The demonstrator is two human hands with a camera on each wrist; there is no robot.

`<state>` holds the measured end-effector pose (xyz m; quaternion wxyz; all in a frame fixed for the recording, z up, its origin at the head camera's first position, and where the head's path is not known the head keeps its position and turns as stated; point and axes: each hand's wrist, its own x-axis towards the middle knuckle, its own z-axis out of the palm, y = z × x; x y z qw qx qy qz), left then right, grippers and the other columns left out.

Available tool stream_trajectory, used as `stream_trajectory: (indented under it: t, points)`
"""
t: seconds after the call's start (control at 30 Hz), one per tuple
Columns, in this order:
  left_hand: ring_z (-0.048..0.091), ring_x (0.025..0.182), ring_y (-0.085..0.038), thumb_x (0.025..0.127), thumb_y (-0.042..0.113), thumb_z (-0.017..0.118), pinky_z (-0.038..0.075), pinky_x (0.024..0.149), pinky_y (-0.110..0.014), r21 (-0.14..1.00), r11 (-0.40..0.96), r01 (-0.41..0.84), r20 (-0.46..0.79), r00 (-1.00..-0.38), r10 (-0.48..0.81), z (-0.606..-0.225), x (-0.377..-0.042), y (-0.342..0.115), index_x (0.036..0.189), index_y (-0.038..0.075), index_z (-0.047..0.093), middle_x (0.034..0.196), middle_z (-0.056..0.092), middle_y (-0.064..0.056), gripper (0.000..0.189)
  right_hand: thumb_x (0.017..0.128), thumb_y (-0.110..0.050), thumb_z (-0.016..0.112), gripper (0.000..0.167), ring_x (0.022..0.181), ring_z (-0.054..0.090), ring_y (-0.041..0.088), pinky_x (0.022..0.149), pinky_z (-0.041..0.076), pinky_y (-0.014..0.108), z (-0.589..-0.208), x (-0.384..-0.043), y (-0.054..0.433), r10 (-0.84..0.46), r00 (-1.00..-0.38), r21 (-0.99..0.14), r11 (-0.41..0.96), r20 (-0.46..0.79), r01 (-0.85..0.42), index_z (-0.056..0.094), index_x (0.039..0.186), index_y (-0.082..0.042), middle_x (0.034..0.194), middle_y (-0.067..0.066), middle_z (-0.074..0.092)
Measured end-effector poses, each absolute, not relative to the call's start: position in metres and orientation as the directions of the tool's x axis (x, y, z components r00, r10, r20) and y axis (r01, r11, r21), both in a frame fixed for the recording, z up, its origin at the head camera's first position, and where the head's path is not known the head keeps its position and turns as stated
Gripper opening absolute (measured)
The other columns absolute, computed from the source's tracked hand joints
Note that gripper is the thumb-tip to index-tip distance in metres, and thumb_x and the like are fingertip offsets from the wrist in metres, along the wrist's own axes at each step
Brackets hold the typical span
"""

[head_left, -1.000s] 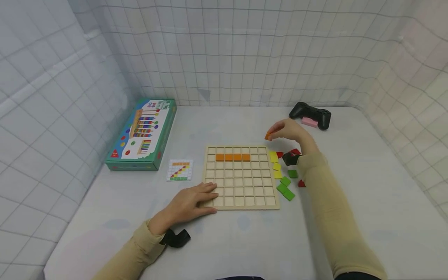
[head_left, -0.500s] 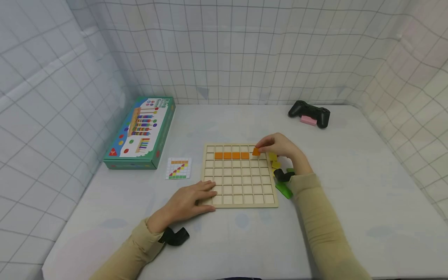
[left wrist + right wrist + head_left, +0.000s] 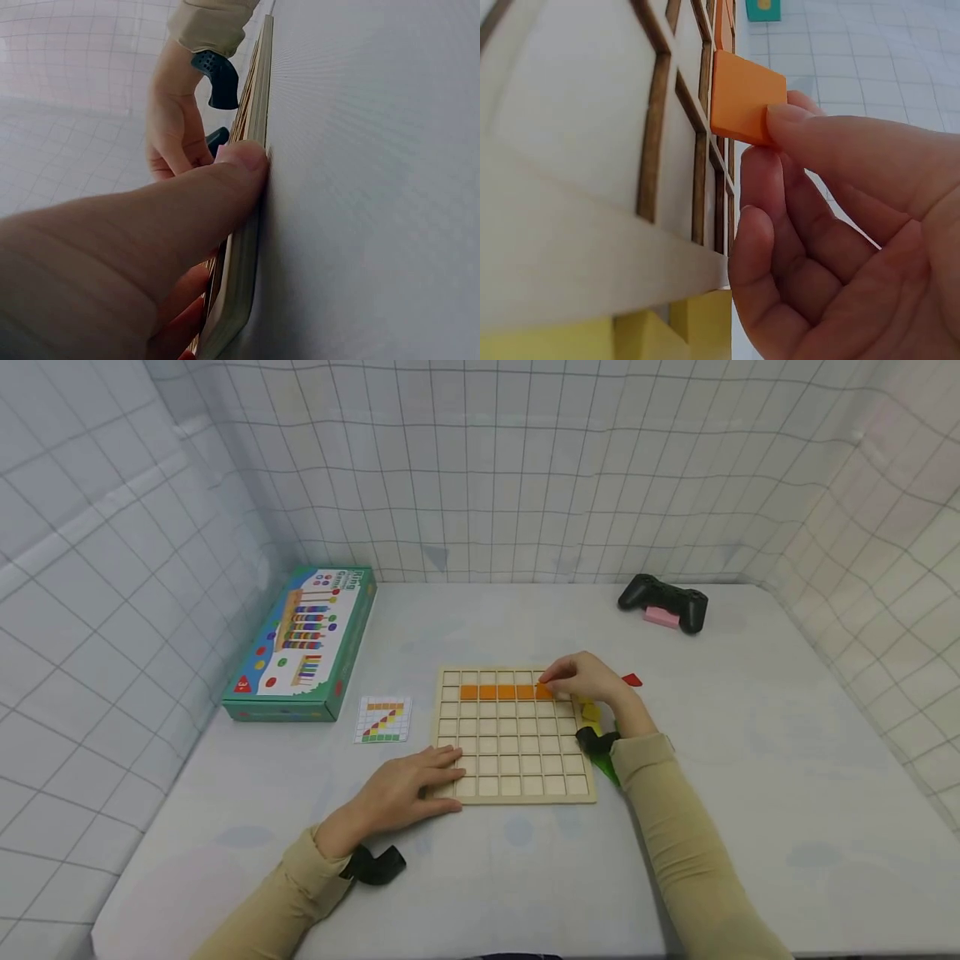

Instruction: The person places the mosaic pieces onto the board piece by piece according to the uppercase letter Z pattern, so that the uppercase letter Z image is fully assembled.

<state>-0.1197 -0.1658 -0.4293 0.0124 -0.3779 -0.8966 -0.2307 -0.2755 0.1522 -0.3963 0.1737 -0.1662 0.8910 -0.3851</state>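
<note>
A wooden grid board [image 3: 510,747] lies flat on the table, with a row of orange square tiles [image 3: 487,692] in its second row from the far side. At the right end of that row, my right hand [image 3: 585,678] pinches another orange tile [image 3: 742,97] between thumb and fingers. The right wrist view shows this tile tilted, its edge at the grid dividers. My left hand [image 3: 408,783] rests on the board's near left corner, fingers spread over the cells. In the left wrist view its thumb [image 3: 202,191] presses on the board's edge.
Yellow tiles [image 3: 591,712], green tiles [image 3: 606,767] and a red piece [image 3: 632,679] lie right of the board, partly hidden by the right arm. A pattern card [image 3: 382,720] and a green game box [image 3: 303,643] are at left. A black game controller [image 3: 684,600] touches a pink block [image 3: 661,617].
My right hand has carried the orange tile left and nearer, from beyond the board's far right corner to the end of the orange row. The left hand has stayed on the board.
</note>
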Motion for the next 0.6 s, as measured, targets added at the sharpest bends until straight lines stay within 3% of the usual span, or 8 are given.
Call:
stream_trajectory:
  t: [0.6]
  points:
    - [0.042,0.130,-0.025,0.085,0.043,0.067,0.037,0.104,-0.039,0.404,0.616,0.676,0.187,-0.721,0.668,-0.4298,-0.1198,-0.1659,0.122,0.009,0.065,0.137,0.050,-0.009,0.050,0.090,-0.018,0.064,0.022,0.100,0.055,0.024,0.089,0.046,0.041,-0.3995,-0.2755,0.1460,-0.416,-0.892,-0.674,0.712,-0.180,-0.196,0.069,0.110,-0.009,0.109,0.008,0.064]
